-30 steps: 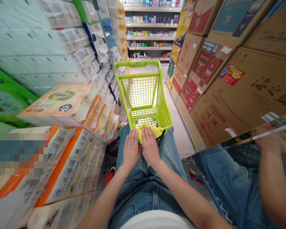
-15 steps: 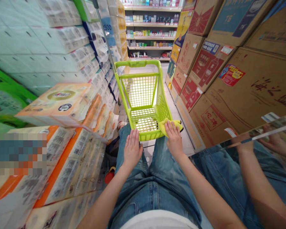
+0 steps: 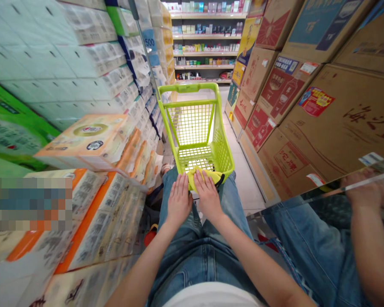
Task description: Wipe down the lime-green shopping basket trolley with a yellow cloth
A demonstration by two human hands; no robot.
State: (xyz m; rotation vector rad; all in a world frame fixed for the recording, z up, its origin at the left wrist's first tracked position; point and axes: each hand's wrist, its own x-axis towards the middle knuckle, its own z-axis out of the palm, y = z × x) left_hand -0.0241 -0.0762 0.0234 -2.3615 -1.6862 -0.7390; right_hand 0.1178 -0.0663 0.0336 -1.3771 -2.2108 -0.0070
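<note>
Left hand (image 3: 179, 200), open and flat, rests at the near rim of the lime-green shopping trolley (image 3: 187, 88) beside the yellow cloth (image 3: 202, 176); right hand (image 3: 208, 198), open, presses the cloth.

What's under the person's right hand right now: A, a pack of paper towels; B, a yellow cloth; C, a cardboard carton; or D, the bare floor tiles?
B. The fingers of the right hand rest on the yellow cloth, which lies bunched over the near rim of the lime-green shopping cart.
</note>
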